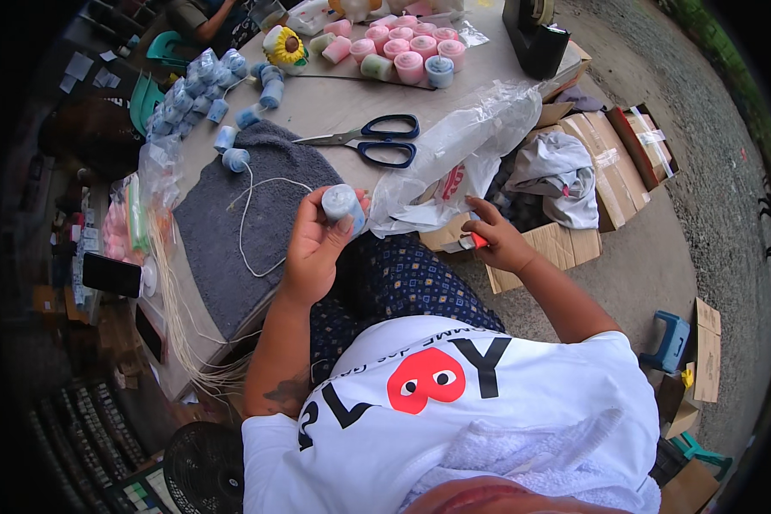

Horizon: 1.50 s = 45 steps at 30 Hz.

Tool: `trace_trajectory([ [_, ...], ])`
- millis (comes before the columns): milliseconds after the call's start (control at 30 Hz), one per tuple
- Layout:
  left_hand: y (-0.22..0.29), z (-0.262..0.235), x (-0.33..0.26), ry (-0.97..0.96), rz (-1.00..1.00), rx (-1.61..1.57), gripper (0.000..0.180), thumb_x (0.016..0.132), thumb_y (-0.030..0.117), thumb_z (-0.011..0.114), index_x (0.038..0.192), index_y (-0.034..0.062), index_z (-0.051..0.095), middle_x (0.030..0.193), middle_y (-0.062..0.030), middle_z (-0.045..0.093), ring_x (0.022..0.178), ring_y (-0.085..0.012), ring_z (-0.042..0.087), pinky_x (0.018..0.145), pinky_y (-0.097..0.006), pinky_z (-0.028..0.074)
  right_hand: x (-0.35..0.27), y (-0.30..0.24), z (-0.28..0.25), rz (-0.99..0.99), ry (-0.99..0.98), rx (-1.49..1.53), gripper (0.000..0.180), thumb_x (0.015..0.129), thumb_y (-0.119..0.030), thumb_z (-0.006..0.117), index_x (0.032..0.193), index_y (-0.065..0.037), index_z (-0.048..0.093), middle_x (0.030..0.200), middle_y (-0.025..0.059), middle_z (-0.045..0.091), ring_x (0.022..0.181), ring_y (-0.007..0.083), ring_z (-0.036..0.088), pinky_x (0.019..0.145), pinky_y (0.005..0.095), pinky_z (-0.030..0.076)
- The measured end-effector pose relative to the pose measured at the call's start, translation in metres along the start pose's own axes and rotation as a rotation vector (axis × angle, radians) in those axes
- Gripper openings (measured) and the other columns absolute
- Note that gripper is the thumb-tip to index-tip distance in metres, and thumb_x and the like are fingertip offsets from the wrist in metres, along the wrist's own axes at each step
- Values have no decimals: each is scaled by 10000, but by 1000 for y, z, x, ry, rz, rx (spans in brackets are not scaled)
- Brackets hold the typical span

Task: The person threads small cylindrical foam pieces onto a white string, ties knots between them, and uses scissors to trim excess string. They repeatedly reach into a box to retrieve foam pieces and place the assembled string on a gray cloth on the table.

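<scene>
My left hand (312,244) is closed around a small pale blue-and-white candle (341,202), its round end turned up. A thin white cord (248,201) loops across the dark grey towel (227,218) beside that hand. Farther along the cord, short blue candles (235,159) lie at the towel's edge. My right hand (498,240) is closed on a small red object (478,241), mostly hidden by the fingers, so its kind is unclear. Beyond the left hand, scissors (364,139) with dark blue handles lie with blades slightly apart. Clear plastic bags (454,163) lie near the right hand.
Pink candles (409,65) stand grouped at the table's far side, near a black tape dispenser (535,38). Bundled blue candles (184,98) lie far left. Loose white strands (175,308) hang over the left edge, beside a phone (111,275). Cardboard boxes (604,163) sit right.
</scene>
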State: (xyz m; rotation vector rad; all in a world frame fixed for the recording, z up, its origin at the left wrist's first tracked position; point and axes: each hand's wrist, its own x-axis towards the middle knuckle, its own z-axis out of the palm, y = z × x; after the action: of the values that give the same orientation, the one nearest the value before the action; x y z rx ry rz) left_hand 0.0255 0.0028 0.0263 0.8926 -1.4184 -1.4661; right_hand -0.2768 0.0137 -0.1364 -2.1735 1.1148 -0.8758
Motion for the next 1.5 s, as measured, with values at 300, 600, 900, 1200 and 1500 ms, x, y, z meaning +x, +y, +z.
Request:
trace_trajectory([
  [300, -30, 21, 77, 72, 79, 619, 380, 920, 159, 592, 1214, -10, 424, 1127, -117, 564, 1052, -163, 530, 929, -293, 407, -50, -46, -21, 261, -199, -101, 417, 720, -36, 687, 1114, -89, 562, 1392, 192, 371, 1178, 374, 505, 919, 401, 470],
  [600, -9, 28, 59, 89, 363, 864, 418, 790, 88, 703, 1173, 36, 543, 1121, -140, 594, 1041, -262, 584, 904, -343, 447, -13, -89, -34, 446, 107, 371, 342, 914, -141, 583, 1217, -50, 454, 1189, 164, 509, 987, 253, 572, 865, 329, 459],
  [900, -21, 22, 55, 103, 427, 1062, 391, 793, 54, 668, 1166, 28, 552, 1130, -157, 565, 1018, -314, 578, 880, -359, 463, 52, -128, -6, 371, 185, 217, 277, 921, -114, 501, 1165, -28, 402, 935, 239, 598, 781, 404, 613, 640, 460, 481],
  [1200, -30, 20, 56, 68, 450, 1105, 464, 798, 69, 656, 1218, 14, 469, 1169, -183, 519, 1060, -362, 526, 915, -419, 430, 71, -134, -1, 400, 236, 231, 270, 921, -122, 485, 1156, -22, 394, 970, 256, 575, 805, 437, 595, 664, 498, 466],
  [1500, -35, 24, 56, 54, 433, 1199, 499, 826, 25, 606, 1273, 2, 386, 1200, -219, 471, 1079, -397, 507, 922, -440, 422, 85, -143, -13, 477, 72, 125, 186, 924, -138, 453, 1016, 11, 393, 836, 282, 598, 738, 460, 595, 635, 542, 451],
])
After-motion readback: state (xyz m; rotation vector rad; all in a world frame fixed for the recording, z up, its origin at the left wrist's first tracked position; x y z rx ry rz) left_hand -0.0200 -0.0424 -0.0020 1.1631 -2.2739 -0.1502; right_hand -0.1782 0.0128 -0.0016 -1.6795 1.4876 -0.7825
